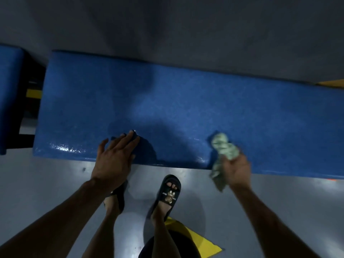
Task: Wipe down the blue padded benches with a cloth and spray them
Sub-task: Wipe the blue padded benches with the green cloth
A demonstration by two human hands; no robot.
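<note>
A long blue padded bench runs across the view, and its near edge shines wet at the left. My left hand rests flat on the front edge, fingers straight and spread. A small dark shape lies under its fingertips; I cannot tell what it is. My right hand grips a crumpled pale green cloth, which touches the bench top near the front edge and hangs down past it. No spray bottle is in view.
A second blue bench stands at the far left, with a dark gap and a black-and-yellow frame between the two. My feet in black slippers stand on grey floor with a yellow marking. A grey wall lies beyond.
</note>
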